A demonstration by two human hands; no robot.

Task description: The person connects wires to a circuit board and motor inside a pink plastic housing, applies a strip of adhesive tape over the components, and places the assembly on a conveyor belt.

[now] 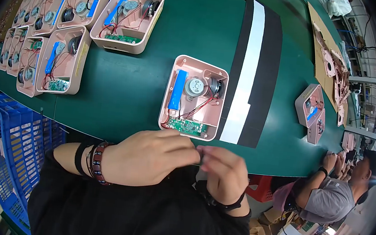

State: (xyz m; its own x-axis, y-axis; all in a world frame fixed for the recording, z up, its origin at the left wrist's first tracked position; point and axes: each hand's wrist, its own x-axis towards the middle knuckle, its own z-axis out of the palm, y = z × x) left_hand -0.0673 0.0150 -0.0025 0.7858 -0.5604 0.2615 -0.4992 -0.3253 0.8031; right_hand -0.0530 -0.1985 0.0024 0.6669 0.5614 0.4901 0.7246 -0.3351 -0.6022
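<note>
My left hand (149,157) and my right hand (227,174) meet just in front of the near edge of a pink plastic housing (167,88). Their fingertips pinch together around something small and dark, too hidden and blurred to name. Open side up, the housing holds a blue battery pack (178,90), a round silver motor (195,86), a black round speaker (216,88), red and black wires, and a green circuit board (187,126) along its near wall. The left knuckles are close to that near wall; whether they touch it I cannot tell.
Several similar pink housings (127,17) stand in rows at the left. A black mat with a white strip (252,46) lies right of the nearest housing. Farther right are two stacked housings (310,105) and cardboard with pink parts. A blue crate (15,145) stands lower left; a co-worker (333,199) sits at right.
</note>
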